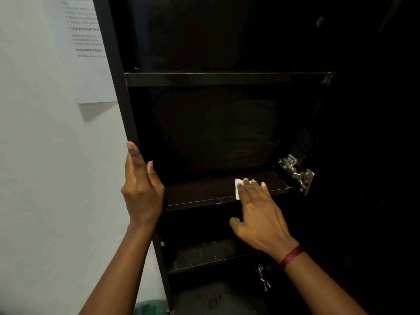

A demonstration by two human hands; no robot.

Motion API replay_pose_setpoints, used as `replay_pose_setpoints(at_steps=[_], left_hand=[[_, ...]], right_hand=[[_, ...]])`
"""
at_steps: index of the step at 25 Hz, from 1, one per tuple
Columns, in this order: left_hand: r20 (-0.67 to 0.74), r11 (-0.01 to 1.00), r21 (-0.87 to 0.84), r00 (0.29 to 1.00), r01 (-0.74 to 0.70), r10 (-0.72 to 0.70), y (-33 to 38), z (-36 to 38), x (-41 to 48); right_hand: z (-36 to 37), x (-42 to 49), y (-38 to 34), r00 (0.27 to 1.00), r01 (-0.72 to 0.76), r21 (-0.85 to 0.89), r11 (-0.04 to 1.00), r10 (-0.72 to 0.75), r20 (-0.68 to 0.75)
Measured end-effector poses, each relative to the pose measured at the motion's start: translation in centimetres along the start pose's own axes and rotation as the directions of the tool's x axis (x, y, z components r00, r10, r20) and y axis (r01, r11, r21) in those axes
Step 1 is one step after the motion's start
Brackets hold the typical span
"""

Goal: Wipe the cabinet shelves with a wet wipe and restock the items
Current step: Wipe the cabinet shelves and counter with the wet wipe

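A tall dark cabinet point(118, 71) stands open with bare shelves. On the middle shelf point(204, 192) lies a white wet wipe point(237, 187), mostly covered by my right hand point(261, 212), whose straight fingers press it flat against the shelf near the front edge. My left hand point(141, 187) rests on the cabinet's left side panel at the level of that shelf, fingers straight along the edge. An upper shelf point(227, 78) and a dusty lower shelf point(204, 255) hold nothing that I can see.
A printed sheet of paper point(88, 53) hangs on the white wall left of the cabinet. Metal door hinges point(297, 173) sit at the right side of the middle shelf, another hinge point(262, 278) lower down. Something green point(150, 309) shows at the floor.
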State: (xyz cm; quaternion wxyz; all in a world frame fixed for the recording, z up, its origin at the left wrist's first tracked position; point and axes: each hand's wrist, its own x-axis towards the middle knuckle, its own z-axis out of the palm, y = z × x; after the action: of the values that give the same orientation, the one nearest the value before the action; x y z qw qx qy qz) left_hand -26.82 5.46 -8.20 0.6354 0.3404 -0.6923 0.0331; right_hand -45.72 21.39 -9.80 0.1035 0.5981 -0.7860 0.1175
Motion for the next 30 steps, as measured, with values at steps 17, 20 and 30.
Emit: replay_pose_setpoints(at_steps=[17, 20, 30], left_hand=[[0.008, 1.0, -0.012, 1.0, 0.0, 0.001, -0.3, 0.0, -0.1], [-0.004, 1.0, -0.013, 1.0, 0.01, -0.01, -0.1, 0.0, -0.1], [-0.045, 0.999, 0.031, 0.999, -0.007, 0.008, -0.4, 0.2, -0.1]], right_hand=[[-1.8, 2.0, 1.6, 0.899, -0.379, -0.211, 0.901, 0.412, 0.147], [-2.2, 3.4, 3.1, 0.925, -0.353, -0.128, 0.927, 0.366, 0.103], [5.4, -0.8, -11.2, 0.97, 0.165, 0.139, 0.976, -0.135, -0.203]])
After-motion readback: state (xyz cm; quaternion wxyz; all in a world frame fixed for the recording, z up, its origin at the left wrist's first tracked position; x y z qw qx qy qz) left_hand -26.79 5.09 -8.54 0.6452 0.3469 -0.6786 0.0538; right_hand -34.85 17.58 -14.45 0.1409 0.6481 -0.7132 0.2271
